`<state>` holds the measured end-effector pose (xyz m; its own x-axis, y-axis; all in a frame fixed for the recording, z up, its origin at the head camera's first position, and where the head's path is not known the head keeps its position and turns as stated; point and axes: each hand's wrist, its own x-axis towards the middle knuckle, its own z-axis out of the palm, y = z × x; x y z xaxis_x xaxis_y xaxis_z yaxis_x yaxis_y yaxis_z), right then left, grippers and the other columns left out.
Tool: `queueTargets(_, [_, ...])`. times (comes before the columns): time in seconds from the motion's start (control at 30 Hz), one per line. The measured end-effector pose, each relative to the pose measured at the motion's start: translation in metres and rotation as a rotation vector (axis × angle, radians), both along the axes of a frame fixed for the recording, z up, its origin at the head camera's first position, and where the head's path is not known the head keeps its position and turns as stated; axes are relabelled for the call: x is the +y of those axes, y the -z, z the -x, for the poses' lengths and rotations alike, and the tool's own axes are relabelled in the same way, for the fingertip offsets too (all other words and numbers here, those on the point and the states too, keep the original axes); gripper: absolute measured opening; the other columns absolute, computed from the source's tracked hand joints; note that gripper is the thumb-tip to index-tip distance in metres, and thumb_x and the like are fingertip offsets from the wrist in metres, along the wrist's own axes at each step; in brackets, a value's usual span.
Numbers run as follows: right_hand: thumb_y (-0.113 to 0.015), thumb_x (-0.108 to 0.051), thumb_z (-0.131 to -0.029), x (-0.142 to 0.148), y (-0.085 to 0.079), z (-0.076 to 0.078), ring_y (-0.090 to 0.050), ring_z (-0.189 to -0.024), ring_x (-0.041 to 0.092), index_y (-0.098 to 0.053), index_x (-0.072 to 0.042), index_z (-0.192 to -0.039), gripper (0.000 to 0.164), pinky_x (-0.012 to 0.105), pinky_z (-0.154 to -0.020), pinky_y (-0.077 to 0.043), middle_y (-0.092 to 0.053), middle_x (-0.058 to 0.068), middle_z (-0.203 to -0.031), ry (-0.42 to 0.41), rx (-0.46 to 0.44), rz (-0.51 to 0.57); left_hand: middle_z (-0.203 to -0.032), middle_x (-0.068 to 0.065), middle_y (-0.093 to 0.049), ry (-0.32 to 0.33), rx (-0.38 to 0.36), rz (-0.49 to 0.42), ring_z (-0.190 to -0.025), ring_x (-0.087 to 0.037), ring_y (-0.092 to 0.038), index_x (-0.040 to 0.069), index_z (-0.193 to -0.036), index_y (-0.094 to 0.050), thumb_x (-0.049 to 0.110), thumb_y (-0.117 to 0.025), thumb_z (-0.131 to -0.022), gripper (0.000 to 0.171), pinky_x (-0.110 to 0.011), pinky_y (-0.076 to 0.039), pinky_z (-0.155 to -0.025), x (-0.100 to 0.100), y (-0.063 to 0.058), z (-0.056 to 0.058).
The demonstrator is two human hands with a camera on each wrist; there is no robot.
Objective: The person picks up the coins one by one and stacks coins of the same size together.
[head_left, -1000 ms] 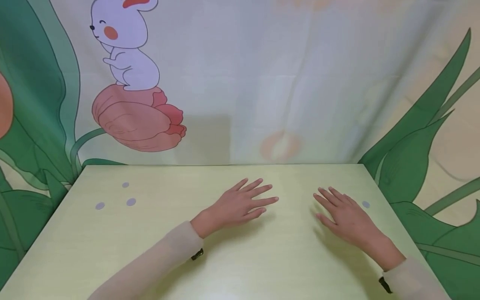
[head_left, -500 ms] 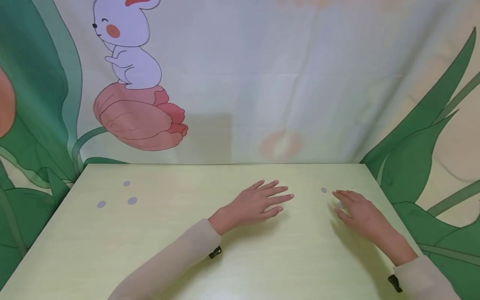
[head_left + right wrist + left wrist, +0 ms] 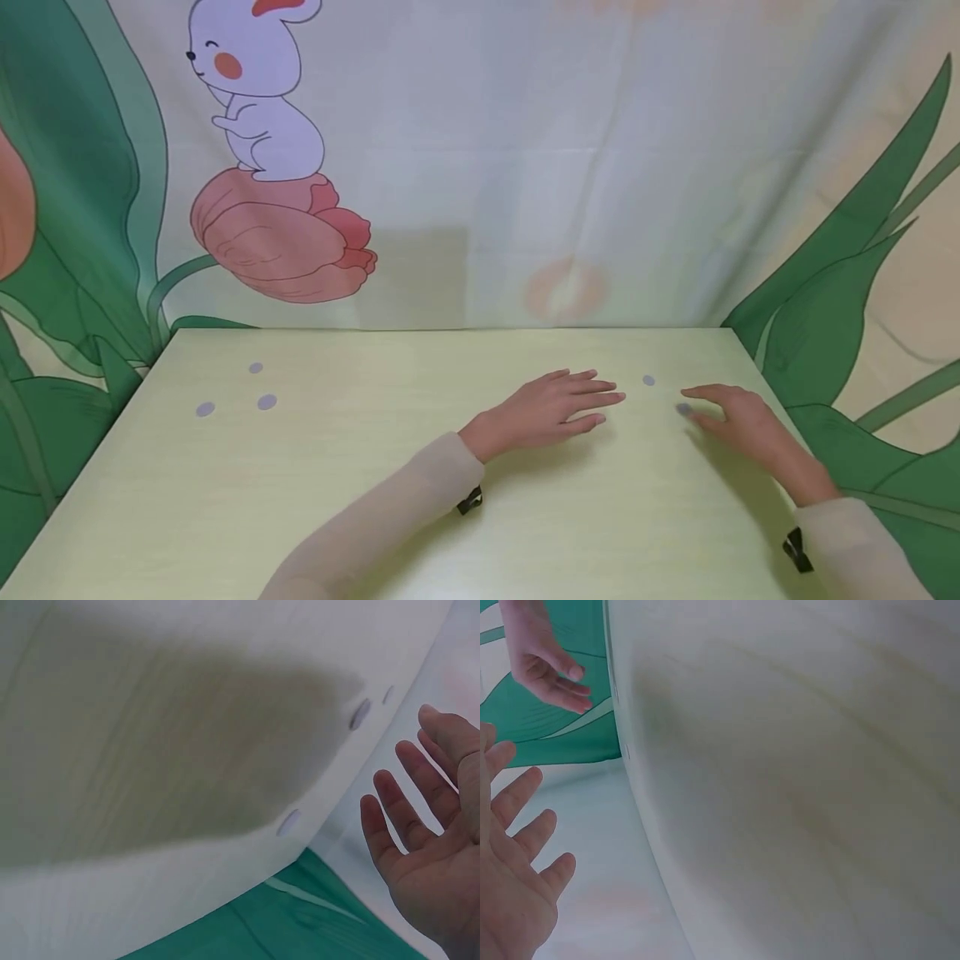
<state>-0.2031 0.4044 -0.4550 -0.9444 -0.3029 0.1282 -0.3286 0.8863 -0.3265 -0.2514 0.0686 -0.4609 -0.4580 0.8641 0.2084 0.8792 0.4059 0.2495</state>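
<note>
My left hand (image 3: 551, 410) hovers above the table, palm down, its fingers spread and straight, holding nothing. To the right, my right hand (image 3: 738, 421) is held over the table with loosely bent fingers and the thumb apart. A small flat grey-purple disc (image 3: 684, 409) lies by its thumb tip, and a second disc (image 3: 648, 380) lies farther back, between the two hands. The right wrist view also has a third disc (image 3: 288, 823) on the table, which the right hand hides in the head view. No disc shows between the right fingers (image 3: 412, 817).
Three more discs lie in a loose group at the back left of the pale table (image 3: 360, 517), one of them a front disc (image 3: 267, 402). A printed curtain (image 3: 495, 167) with a rabbit and tulip hangs right behind the table's back edge.
The left hand has moved steadily to the right. The right hand has also shifted right, uncovering two discs near its fingers and covering the one that showed beyond it earlier.
</note>
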Motion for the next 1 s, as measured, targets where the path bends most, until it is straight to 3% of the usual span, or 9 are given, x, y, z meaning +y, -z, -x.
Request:
queueTargets(0.23, [-0.075,-0.011,-0.092,0.009,0.011,0.008,-0.067,-0.102,0.041,-0.07,0.002,-0.122,0.034,0.054,-0.084,-0.054,-0.068,0.024,-0.121,0.03,0.002,0.028,-0.157,0.007,-0.045,0.014,-0.05,-0.028,-0.149,-0.017,-0.035,0.026,-0.155,-0.044,0.042,-0.04,-0.11,0.047,-0.026,-0.023,-0.121,0.016,0.005,0.001])
queueTargets(0.6, [-0.075,-0.014,-0.092,0.019,0.026,0.032,-0.067,-0.096,0.033,-0.071,0.001,-0.119,0.032,0.045,-0.081,-0.055,-0.072,0.018,-0.112,0.057,-0.079,0.041,-0.156,0.006,-0.046,0.009,-0.054,-0.027,-0.148,-0.016,-0.036,0.025,-0.154,-0.046,0.042,-0.04,-0.11,0.047,-0.027,-0.023,-0.121,0.027,0.005,0.004])
queueTargets(1.0, [-0.079,-0.013,-0.089,0.027,0.033,0.055,-0.064,-0.084,0.023,-0.075,-0.003,-0.104,0.018,0.04,-0.076,-0.053,-0.071,0.005,-0.09,0.049,-0.076,0.03,-0.156,0.008,-0.046,-0.024,-0.12,-0.043,-0.147,-0.012,-0.037,0.027,-0.153,-0.047,0.044,-0.04,-0.11,0.047,-0.027,-0.026,-0.12,0.035,0.01,0.014])
